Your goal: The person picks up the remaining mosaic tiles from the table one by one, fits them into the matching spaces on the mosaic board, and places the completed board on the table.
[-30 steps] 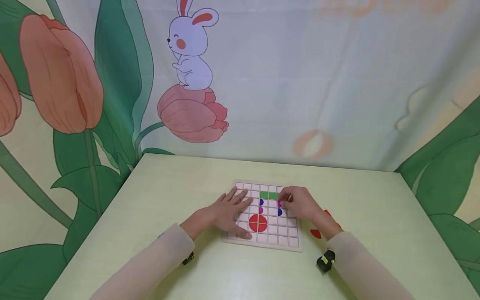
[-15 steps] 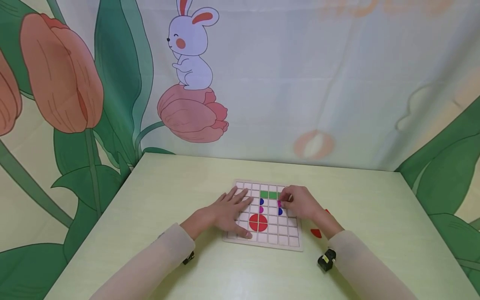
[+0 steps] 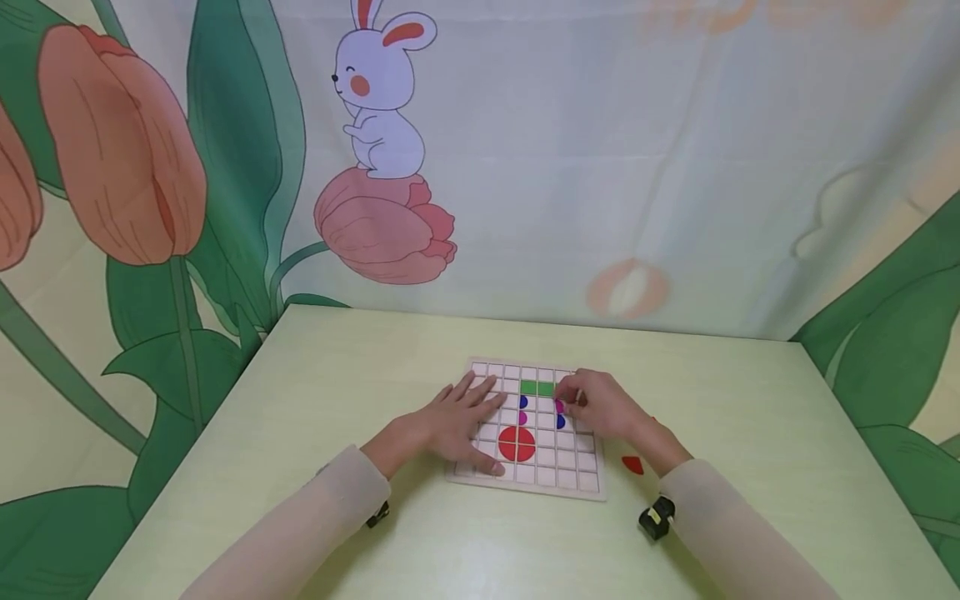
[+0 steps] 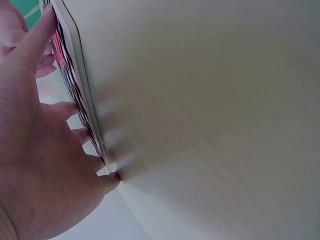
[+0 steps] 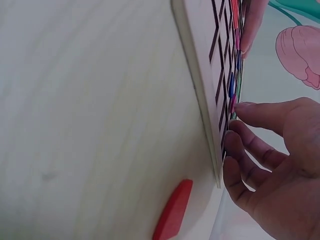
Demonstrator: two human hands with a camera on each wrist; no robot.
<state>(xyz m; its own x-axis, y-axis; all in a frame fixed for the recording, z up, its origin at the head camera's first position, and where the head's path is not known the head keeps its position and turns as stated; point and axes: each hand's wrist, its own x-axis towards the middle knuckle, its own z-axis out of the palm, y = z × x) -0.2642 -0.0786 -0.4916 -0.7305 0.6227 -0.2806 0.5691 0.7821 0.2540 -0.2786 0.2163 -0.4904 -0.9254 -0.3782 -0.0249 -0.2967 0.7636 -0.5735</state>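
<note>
A pale wooden grid board (image 3: 557, 481) lies on the table. My left hand (image 3: 448, 427) rests on its left side with fingers spread. With bent fingers, my right hand (image 3: 606, 407) pinches a magenta half-circle tile (image 3: 559, 407) at the board's right; in the right wrist view the thumb meets the magenta tile (image 5: 233, 103) low in the grid. Just below it sits a blue half-circle tile (image 3: 560, 422). Another blue tile (image 3: 523, 402) and a magenta tile (image 3: 522, 417) lie further left. Green tiles (image 3: 537, 388) form a bar above, and red quarter tiles make a circle (image 3: 517, 444).
A red piece (image 3: 632, 465) lies on the table (image 3: 750, 467) right of the board, more red partly hidden behind the right forearm. A printed curtain (image 3: 525, 167) hangs behind the table. A black wrist camera (image 3: 657, 518) hangs under the right sleeve.
Both hands keep their places on the board. The right wrist and forearm have shifted slightly to the right, hiding more of the red at the back; the tiles stay where they were.
</note>
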